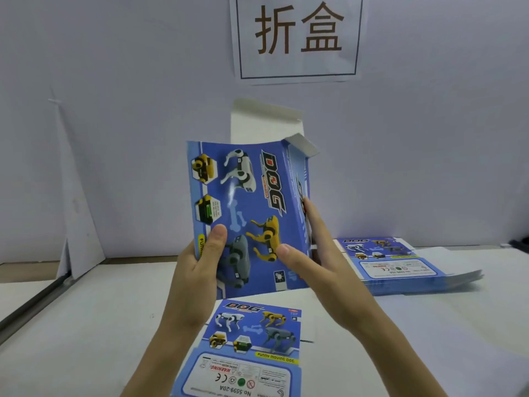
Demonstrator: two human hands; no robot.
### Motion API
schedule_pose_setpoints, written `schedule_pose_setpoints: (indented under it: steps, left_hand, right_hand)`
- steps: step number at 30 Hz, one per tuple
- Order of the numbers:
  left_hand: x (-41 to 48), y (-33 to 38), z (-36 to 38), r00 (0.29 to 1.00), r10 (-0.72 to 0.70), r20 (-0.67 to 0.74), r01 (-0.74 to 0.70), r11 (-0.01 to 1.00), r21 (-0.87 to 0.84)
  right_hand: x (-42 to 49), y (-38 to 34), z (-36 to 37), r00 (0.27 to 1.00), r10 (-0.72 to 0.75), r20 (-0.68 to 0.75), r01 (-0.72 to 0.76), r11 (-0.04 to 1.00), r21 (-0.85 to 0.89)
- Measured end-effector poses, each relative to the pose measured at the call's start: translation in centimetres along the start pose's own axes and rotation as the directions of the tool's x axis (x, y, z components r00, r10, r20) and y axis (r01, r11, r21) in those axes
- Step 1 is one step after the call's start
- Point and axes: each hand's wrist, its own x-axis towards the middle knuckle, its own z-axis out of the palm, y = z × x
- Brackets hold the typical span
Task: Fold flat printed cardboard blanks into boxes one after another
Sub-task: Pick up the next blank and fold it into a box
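I hold a blue printed cardboard blank (252, 196) upright above the table, its robot-dog face toward me and a white flap standing up at its top. My left hand (197, 267) grips its lower left edge, thumb on the front. My right hand (312, 259) holds the right side panel, thumb on the front and fingers along the folded edge. A second flat blank (249, 348) lies on the table below my hands. A stack of flat blanks (400, 265) sits to the right.
A white wall (114, 110) with a paper sign (297, 35) stands close behind. A folded white paper piece (77, 213) leans at the left. The white table (86, 325) has a metal edge strip at the left.
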Motion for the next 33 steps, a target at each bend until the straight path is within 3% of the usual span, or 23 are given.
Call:
schedule_pose_setpoints:
  steps: [4,8,12,15,17,20,23,25,27,30,33]
  left_hand:
    - [0.0,-0.1,0.1,0.999,-0.009,-0.033,0.008,0.999,-0.032]
    - [0.1,-0.3,-0.1,0.999,0.008,-0.037,-0.008,1.000,-0.001]
    - [0.2,-0.3,-1.1,0.982,-0.082,0.168,0.083,0.997,-0.002]
    - [-0.3,0.2,-1.1,0.943,0.026,0.331,-0.047,0.997,0.053]
    - [-0.5,0.4,-0.8,0.935,0.108,0.337,-0.149,0.984,0.098]
    - [-0.5,0.0,-0.2,0.949,0.172,0.265,-0.211,0.969,0.127]
    - [-0.3,-0.2,-0.3,0.961,0.127,0.244,-0.150,0.986,0.078]
    - [-0.2,0.0,-0.7,0.950,0.095,0.297,-0.099,0.995,-0.002]
    - [0.0,0.0,-0.9,0.946,0.026,0.322,-0.003,0.997,-0.071]
    - [0.1,-0.3,-0.6,0.963,-0.097,0.252,0.127,0.986,-0.106]
    - [0.3,-0.9,-0.6,0.977,-0.064,0.204,0.091,0.988,-0.127]
  right_hand:
    - [0.0,0.1,0.0,1.000,-0.025,-0.009,0.024,0.999,-0.049]
    - [0.2,0.3,-0.1,1.000,0.024,-0.012,-0.024,1.000,0.010]
    - [0.4,0.1,-0.4,0.997,0.055,-0.058,-0.048,0.993,0.111]
    - [0.5,-0.1,-0.8,0.966,0.251,-0.067,-0.209,0.906,0.369]
    - [0.7,0.2,-1.4,0.926,0.376,-0.046,-0.315,0.831,0.458]
    - [0.3,0.5,-1.2,0.902,0.432,-0.007,-0.375,0.791,0.483]
    - [1.1,0.5,-1.2,0.906,0.423,-0.012,-0.373,0.812,0.450]
    - [-0.2,0.8,-2.0,0.957,0.287,0.050,-0.284,0.878,0.386]
    - [-0.5,0.6,-2.4,0.960,0.274,0.051,-0.274,0.892,0.360]
    - [0.5,-0.2,-1.5,0.982,0.180,0.060,-0.190,0.941,0.279]
    - [0.3,0.1,-1.4,0.990,0.140,0.016,-0.139,0.954,0.266]
